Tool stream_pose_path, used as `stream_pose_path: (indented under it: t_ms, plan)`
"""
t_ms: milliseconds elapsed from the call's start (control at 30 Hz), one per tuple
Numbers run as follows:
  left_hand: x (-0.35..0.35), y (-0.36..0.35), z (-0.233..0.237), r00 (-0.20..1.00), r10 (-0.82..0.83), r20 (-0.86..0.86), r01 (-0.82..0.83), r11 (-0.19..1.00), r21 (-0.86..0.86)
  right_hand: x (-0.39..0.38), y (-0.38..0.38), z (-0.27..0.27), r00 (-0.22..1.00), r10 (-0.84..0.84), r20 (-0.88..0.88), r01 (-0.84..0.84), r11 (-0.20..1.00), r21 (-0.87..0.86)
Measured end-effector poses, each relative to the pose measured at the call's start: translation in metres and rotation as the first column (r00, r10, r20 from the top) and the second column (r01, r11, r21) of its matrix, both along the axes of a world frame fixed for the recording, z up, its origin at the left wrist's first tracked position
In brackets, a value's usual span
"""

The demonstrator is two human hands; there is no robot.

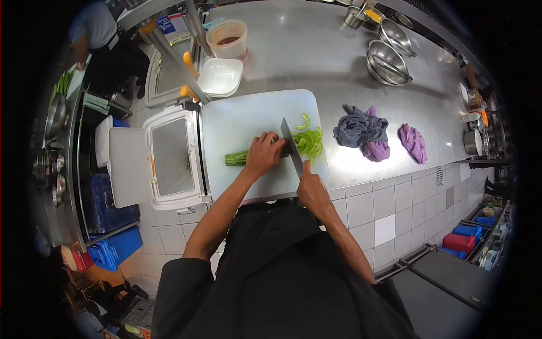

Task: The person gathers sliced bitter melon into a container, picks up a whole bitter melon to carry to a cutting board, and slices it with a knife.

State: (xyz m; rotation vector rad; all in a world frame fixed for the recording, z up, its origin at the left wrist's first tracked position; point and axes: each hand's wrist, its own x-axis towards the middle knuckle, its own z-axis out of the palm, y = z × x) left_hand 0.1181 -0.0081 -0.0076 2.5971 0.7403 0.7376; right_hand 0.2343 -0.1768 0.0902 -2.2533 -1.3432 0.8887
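On the white cutting board (254,116) lies a long, ridged green bitter gourd (236,159). My left hand (264,153) presses down on it with fingers curled, hiding its middle. My right hand (312,191) is wrapped round the handle of a kitchen knife (292,148). The blade stands just right of my left fingertips, at the cut end of the gourd. Right of the blade is a pile of thin, pale green curved slices (311,143), and one loose slice (304,121) lies a little farther back.
A white bin (196,164) with its lid raised stands left of the board. Behind are a white bowl (221,77) and a plastic tub (227,38). Grey cloth (361,127) and purple cloth (413,143) lie right; steel bowls (388,63) stand farther back. Another person (100,28) is at far left.
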Motion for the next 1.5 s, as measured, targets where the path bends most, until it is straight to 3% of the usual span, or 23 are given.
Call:
stream_pose_path:
  t_ms: [133, 233, 300, 633, 700, 733, 800, 900, 1000, 1067, 1100, 1167, 1233, 1500]
  plan:
    - [-0.003, -0.004, 0.004, 1.0, 0.003, 0.01, -0.002, 0.999, -0.035, -0.007, -0.018, 0.028, 1.0, 0.018, -0.015, -0.019, 0.999, -0.037]
    - [-0.003, -0.002, 0.0, 1.0, -0.002, 0.001, 0.002, 1.0, 0.0, -0.007, -0.016, -0.023, 0.999, 0.029, 0.028, -0.031, 0.996, 0.08]
    - [-0.005, -0.008, -0.002, 1.0, -0.012, 0.0, 0.012, 0.999, -0.032, -0.009, -0.009, -0.034, 1.0, -0.002, 0.025, 0.001, 0.999, 0.04]
    - [-0.004, -0.002, 0.002, 1.0, -0.008, 0.019, 0.009, 0.999, -0.045, -0.012, -0.013, 0.022, 0.999, -0.039, -0.021, 0.037, 0.997, -0.064]
    - [-0.005, 0.0, -0.001, 1.0, -0.01, 0.019, 0.011, 0.999, -0.031, -0.01, -0.004, -0.027, 1.0, -0.012, -0.004, 0.012, 1.0, 0.02]
    - [-0.004, 0.0, -0.001, 1.0, -0.009, 0.022, 0.009, 1.0, -0.012, -0.011, 0.005, -0.035, 1.0, 0.017, 0.021, -0.019, 0.994, 0.11]
    - [-0.002, 0.004, -0.001, 0.999, -0.009, 0.039, 0.009, 1.0, 0.001, -0.008, 0.013, -0.043, 1.0, -0.003, 0.023, 0.001, 0.995, 0.103]
    - [-0.002, 0.002, -0.002, 0.999, -0.018, 0.032, 0.018, 1.0, 0.011, -0.001, 0.014, -0.019, 0.997, 0.016, 0.07, -0.022, 0.997, 0.08]
    - [-0.005, 0.0, 0.003, 1.0, -0.008, 0.021, 0.008, 1.0, -0.02, -0.009, -0.005, 0.023, 1.0, -0.002, -0.016, 0.003, 0.999, 0.042]
    - [-0.006, -0.003, 0.002, 0.999, 0.0, 0.034, 0.002, 0.998, -0.06, -0.012, -0.013, 0.033, 0.999, -0.016, -0.031, 0.014, 0.996, -0.087]
    - [-0.006, -0.002, 0.002, 1.0, -0.001, 0.022, 0.002, 0.999, -0.043, -0.011, -0.012, 0.016, 0.999, -0.015, -0.033, 0.012, 0.996, -0.09]
    - [-0.007, -0.002, 0.001, 1.0, -0.01, 0.01, 0.01, 1.0, -0.028, -0.009, -0.004, -0.034, 1.0, 0.014, 0.009, -0.015, 0.993, 0.118]
    - [-0.005, -0.001, -0.002, 0.999, -0.002, 0.053, 0.004, 0.999, -0.037, -0.009, 0.014, -0.036, 1.0, -0.013, 0.009, 0.012, 0.996, 0.083]
    - [-0.007, 0.0, 0.0, 1.0, -0.016, -0.002, 0.016, 0.999, -0.036, -0.01, 0.003, 0.033, 0.999, -0.017, -0.032, 0.013, 0.995, -0.098]
